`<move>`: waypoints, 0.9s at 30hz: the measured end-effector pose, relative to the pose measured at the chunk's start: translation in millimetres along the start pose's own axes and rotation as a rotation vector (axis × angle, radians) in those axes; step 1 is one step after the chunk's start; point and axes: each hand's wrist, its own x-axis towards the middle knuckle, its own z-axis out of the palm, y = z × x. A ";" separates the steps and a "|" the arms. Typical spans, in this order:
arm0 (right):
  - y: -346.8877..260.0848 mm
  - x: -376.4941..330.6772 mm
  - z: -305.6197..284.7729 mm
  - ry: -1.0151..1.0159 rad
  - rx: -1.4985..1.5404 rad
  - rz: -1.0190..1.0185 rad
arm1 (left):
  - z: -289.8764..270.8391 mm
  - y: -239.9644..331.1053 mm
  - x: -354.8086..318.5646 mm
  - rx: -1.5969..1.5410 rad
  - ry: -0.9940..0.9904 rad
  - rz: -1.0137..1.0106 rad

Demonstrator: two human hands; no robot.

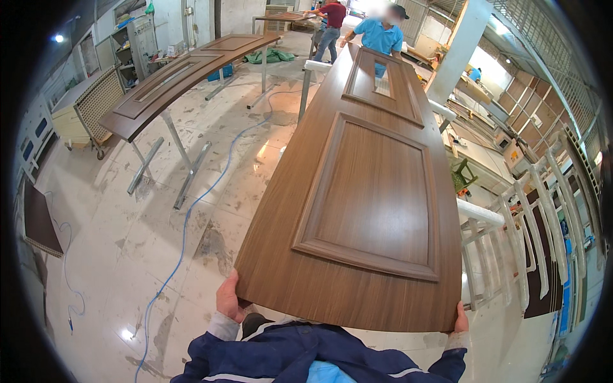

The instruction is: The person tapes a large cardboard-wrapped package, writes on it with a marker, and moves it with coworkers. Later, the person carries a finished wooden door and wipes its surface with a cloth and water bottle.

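Note:
A long brown wood-grain door (373, 198) stretches away from me, with raised moulding frames on its face and an opening in the far frame. My left hand (228, 298) grips its near left corner, thumb along the edge and fingers partly hidden. At the near right corner my right hand (461, 318) is closed on the edge, most of its fingers out of sight beneath. A person in a blue shirt (378, 37) stands at the door's far end, one hand at its corner. Padded white rack bars (480, 212) show beside the door on the right.
Another brown door (150, 89) rests on metal trestles (182, 150) at the left. A blue hose (185, 223) snakes across the tiled floor. White racks (543, 217) stand at the right, near a pillar (456, 54). Another person in red (333, 16) works farther back.

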 end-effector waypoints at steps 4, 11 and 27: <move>-13.3 -43.7 60.5 0.010 -0.054 -0.019 | -13.3 68.0 37.0 -0.033 0.021 0.093; -41.0 -111.7 243.2 0.023 0.022 -0.126 | -50.3 206.8 158.8 -0.037 -0.045 0.178; -167.3 -117.9 676.2 0.170 -0.056 -0.172 | -57.5 526.6 500.1 0.062 -0.160 0.202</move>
